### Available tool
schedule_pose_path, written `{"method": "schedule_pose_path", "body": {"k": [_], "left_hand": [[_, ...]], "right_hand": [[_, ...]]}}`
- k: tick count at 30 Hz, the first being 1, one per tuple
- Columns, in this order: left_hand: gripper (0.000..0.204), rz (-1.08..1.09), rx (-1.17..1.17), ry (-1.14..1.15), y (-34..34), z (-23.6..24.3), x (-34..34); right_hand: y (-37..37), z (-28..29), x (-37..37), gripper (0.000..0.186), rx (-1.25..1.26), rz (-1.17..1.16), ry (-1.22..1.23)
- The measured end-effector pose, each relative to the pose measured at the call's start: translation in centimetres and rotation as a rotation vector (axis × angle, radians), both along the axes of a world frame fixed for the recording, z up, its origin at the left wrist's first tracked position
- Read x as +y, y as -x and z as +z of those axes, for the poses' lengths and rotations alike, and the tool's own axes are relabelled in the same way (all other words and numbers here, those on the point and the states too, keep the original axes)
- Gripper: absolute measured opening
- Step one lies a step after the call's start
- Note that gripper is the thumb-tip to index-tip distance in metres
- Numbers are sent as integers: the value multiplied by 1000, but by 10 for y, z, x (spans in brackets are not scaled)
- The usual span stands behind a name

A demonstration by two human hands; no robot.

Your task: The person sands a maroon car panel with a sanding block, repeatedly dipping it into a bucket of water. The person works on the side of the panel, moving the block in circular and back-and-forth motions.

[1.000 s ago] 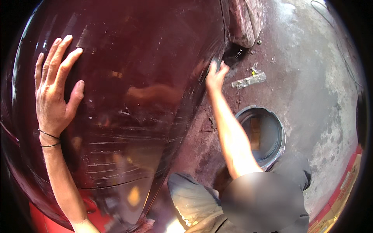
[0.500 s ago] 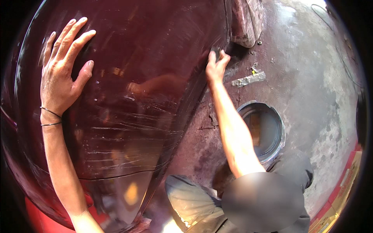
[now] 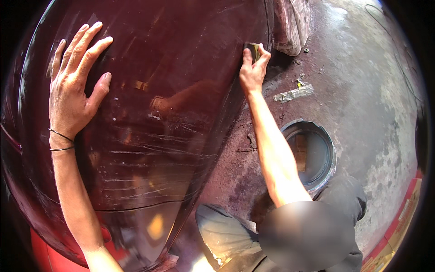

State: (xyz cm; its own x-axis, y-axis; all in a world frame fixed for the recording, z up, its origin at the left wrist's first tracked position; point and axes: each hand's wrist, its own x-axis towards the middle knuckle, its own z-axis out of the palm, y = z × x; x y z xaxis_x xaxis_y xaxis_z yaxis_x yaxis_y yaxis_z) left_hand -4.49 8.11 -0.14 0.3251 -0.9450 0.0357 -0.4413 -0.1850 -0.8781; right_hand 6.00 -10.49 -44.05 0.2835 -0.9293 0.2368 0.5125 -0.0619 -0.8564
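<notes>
My left hand (image 3: 72,86) lies with fingers spread on a glossy maroon car body panel (image 3: 181,63), a dark band round its wrist. Near the panel's lower right edge, my right hand (image 3: 255,72) grips a small, dark, flat pad (image 3: 250,48) with a yellowish edge between thumb and fingers. The pad is against or very close to the panel, and its underside is hidden. Pale streaks and drops mark the panel below the reflection of my arm.
A round dark bucket (image 3: 331,154) holding greyish liquid stands right of my right forearm. A crumpled strip of tape (image 3: 293,93) lies on the stained concrete floor (image 3: 362,104). Beyond my right hand is a cloth-like or plastic-wrapped piece (image 3: 292,27). My bent knee (image 3: 217,226) is below the panel.
My right hand has shifted slightly upward along the panel edge, and more of the pad shows. My left hand stays flat in place. The whole view has drifted a little.
</notes>
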Motion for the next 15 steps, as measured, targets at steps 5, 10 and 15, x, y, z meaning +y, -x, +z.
{"method": "schedule_pose_path", "body": {"k": [5, 10, 15], "left_hand": [[63, 7, 12, 14, 0, -5, -4], [64, 28, 17, 0, 6, -1, -7], [64, 14, 32, 51, 4, -6, -5]], "right_hand": [[105, -25, 165, 72, -8, 1, 193], [80, -12, 110, 64, -38, 1, 156], [2, 2, -11, 56, 24, 54, -105]]}}
